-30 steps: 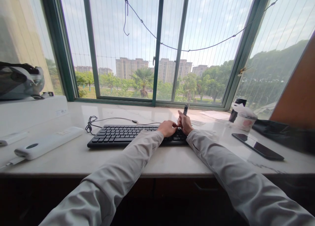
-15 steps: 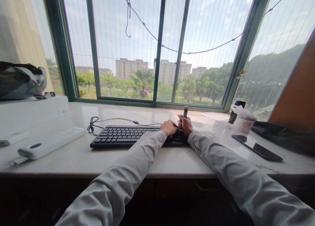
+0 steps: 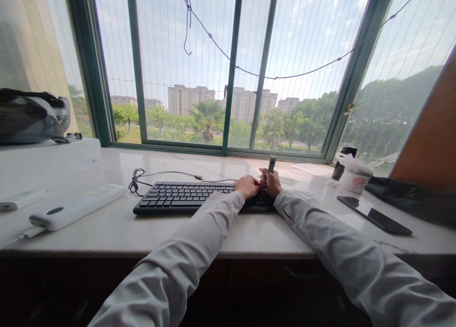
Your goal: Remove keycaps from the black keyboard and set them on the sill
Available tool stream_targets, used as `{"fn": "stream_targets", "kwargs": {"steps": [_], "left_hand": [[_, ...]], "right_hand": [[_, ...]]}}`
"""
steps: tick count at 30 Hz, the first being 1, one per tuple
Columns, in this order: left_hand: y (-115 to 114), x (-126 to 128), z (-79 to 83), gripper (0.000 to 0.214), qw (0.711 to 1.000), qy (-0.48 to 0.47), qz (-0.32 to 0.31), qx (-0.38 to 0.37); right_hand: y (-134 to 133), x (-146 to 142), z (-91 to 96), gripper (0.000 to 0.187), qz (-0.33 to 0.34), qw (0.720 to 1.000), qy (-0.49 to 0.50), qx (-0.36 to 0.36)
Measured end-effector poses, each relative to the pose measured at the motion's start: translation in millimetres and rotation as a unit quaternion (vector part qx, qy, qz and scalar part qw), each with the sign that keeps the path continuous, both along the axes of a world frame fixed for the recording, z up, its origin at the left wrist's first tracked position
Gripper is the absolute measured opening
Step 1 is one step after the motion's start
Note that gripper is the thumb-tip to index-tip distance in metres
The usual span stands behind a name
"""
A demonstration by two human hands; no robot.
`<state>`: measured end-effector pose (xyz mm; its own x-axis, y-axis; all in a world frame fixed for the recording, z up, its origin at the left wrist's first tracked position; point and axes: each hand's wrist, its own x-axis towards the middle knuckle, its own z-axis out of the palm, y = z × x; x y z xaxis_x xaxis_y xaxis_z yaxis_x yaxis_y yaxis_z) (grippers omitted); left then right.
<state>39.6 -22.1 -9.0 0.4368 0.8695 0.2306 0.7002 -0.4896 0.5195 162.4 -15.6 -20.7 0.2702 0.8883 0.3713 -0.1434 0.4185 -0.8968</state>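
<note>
A green-framed window [image 3: 232, 68] fills the back, and below it runs a pale counter [image 3: 178, 234]. A white box [image 3: 50, 161] stands at the left end. The black keyboard [image 3: 185, 196] lies flat near the counter's middle, its right part largely hidden by the hands. Left of it rests a white power bank [image 3: 78, 208]; well apart on the right lies a dark phone [image 3: 374, 215], with a plastic-wrapped tub [image 3: 355, 177] behind it.

Both hands are close together over the keyboard's right part. The left hand [image 3: 247, 187] is bent down over the keys; its fingertips are hidden, so I can't say whether they grip anything. The right hand [image 3: 272, 184] is clenched around a dark tool [image 3: 272, 163], whose end sticks up roughly upright above the fist. A thin cable [image 3: 171, 173] loops behind the keyboard.
</note>
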Motion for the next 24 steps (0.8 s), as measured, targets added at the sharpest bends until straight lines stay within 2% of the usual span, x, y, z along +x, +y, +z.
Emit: {"fn": "stream_targets", "kwargs": {"steps": [9,17,20,24], "left_hand": [[-2,0,1.5,0.029,1.0,0.008,-0.01,0.006],[1,0,-0.4,0.025,1.0,-0.007,-0.016,0.005],[3,0,-2.3,0.024,0.999,-0.027,-0.018,0.003],[8,-1,-3.6,0.021,0.996,-0.083,-0.016,0.008]], "right_hand": [[-2,-1,0.7,0.043,0.006,1.0,-0.01,0.017],[-6,1,10.5,0.049,0.04,0.993,0.115,0.001],[-9,8,16.7,0.052,0.04,0.99,0.138,0.018],[-9,27,25.2,0.052,0.006,0.99,0.133,0.056]]}}
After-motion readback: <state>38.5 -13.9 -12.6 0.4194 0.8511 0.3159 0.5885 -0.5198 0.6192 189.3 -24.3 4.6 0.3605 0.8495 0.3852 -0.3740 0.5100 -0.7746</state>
